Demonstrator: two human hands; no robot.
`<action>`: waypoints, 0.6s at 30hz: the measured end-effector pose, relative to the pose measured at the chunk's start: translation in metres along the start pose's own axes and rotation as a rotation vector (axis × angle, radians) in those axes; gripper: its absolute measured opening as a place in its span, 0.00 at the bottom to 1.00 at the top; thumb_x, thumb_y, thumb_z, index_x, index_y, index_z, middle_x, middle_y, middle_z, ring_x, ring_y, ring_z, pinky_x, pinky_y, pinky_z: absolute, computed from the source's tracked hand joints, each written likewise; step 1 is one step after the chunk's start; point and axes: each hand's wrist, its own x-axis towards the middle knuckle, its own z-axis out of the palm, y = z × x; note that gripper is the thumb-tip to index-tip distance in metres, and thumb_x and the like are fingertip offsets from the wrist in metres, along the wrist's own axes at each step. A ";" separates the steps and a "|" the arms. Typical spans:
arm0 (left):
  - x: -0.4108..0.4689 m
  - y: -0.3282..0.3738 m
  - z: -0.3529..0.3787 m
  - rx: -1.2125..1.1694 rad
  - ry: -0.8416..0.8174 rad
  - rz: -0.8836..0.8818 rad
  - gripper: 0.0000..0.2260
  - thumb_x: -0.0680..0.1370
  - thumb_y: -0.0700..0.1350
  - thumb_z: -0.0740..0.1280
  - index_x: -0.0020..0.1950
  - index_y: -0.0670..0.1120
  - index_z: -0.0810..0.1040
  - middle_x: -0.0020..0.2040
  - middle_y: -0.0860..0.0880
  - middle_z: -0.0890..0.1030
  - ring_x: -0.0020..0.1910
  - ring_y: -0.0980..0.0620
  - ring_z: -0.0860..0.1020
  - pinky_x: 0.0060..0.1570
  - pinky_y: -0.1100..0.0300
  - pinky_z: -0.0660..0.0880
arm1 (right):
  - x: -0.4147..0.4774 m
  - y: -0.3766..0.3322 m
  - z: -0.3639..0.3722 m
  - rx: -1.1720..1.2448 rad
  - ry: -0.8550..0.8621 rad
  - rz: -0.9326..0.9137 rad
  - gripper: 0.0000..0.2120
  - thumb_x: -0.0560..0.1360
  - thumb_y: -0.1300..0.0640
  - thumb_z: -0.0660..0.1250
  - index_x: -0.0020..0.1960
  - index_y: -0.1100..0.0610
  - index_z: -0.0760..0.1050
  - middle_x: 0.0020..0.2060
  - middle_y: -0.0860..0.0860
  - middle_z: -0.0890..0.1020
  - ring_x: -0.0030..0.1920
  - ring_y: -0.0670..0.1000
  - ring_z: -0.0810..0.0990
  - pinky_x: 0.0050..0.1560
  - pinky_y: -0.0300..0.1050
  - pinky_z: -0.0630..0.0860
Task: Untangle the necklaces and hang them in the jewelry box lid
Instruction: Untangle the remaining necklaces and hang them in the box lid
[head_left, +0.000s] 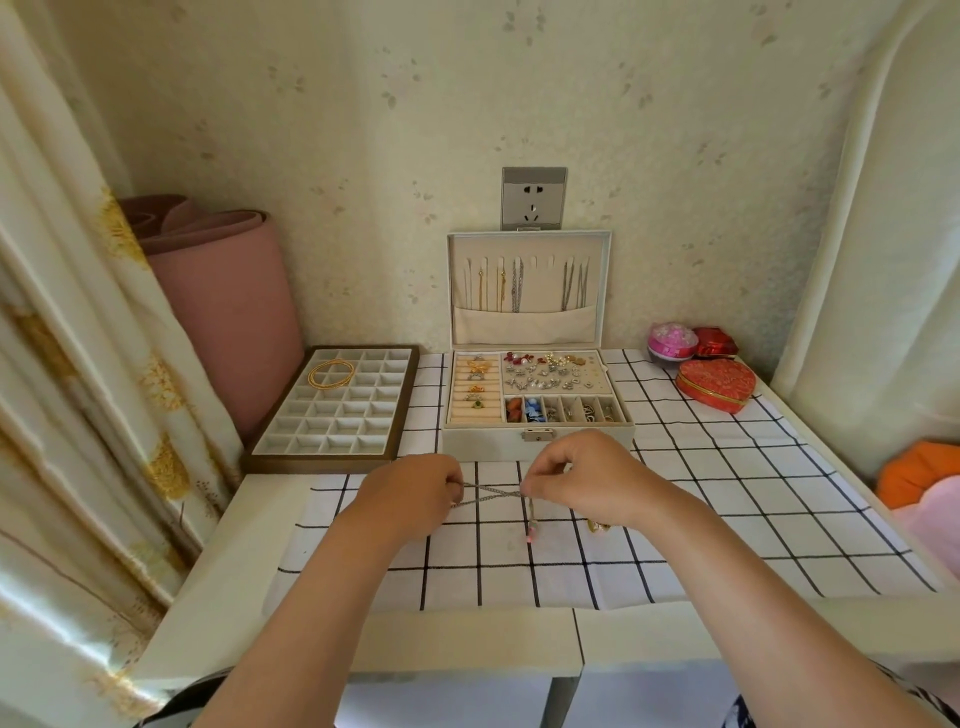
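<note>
Left hand (410, 493), right hand (582, 478), necklaces (493, 493) taut between.

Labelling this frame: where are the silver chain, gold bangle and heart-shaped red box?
silver chain (496, 492): head view, where its strands cross.
gold bangle (332, 385): head view, near rim.
heart-shaped red box (716, 382): head view, lid centre.

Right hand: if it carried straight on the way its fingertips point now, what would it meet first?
Probably the left hand; the right hand points across at it, with only the crossed necklace chains stretched between them.
</note>
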 end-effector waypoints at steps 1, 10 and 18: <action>0.001 -0.002 0.000 0.004 0.016 0.000 0.09 0.83 0.47 0.58 0.50 0.57 0.77 0.47 0.56 0.80 0.46 0.54 0.78 0.43 0.60 0.74 | -0.001 0.000 0.001 -0.024 -0.034 0.016 0.03 0.72 0.50 0.74 0.40 0.45 0.85 0.39 0.41 0.85 0.40 0.42 0.82 0.40 0.44 0.81; 0.003 0.001 0.005 0.054 0.052 0.031 0.16 0.81 0.41 0.59 0.59 0.60 0.80 0.64 0.55 0.78 0.60 0.52 0.76 0.52 0.61 0.73 | 0.000 0.001 0.003 -0.131 -0.056 -0.025 0.11 0.77 0.54 0.69 0.38 0.43 0.79 0.44 0.44 0.84 0.45 0.45 0.81 0.44 0.41 0.76; -0.001 0.035 0.010 -0.740 -0.078 0.181 0.10 0.77 0.42 0.65 0.49 0.54 0.84 0.45 0.54 0.86 0.52 0.53 0.82 0.61 0.50 0.77 | 0.000 -0.004 0.000 0.096 0.035 -0.123 0.08 0.77 0.58 0.69 0.41 0.51 0.82 0.34 0.44 0.82 0.39 0.37 0.79 0.47 0.36 0.73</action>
